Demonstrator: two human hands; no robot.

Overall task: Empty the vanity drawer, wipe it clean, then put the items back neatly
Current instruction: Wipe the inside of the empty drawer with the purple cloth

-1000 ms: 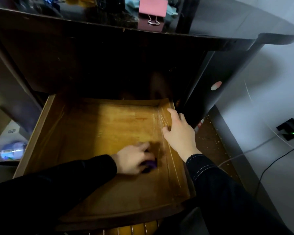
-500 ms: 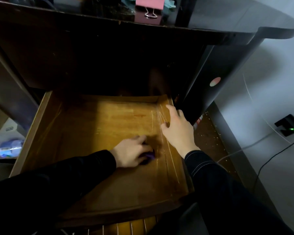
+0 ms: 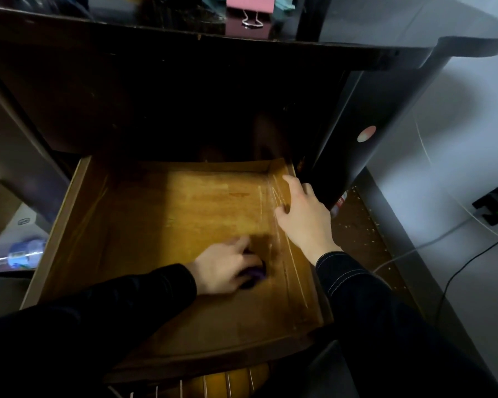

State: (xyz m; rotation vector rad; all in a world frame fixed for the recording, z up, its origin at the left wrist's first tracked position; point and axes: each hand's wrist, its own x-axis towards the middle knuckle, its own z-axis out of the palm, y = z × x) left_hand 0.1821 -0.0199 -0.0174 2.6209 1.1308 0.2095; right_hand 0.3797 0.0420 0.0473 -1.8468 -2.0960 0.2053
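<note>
The drawer (image 3: 156,225) is empty, wipe underway: left hand (image 3: 222,268) curls round purple cloth (image 3: 255,273), right hand (image 3: 302,219) beside it grips drawer's side wall. Items back in = not yet done.

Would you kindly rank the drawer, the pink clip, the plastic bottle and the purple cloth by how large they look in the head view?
1. Drawer.
2. Plastic bottle and pink clip look alike; both are cut off by the frame edge.
3. Purple cloth, mostly hidden under the left hand.
</note>
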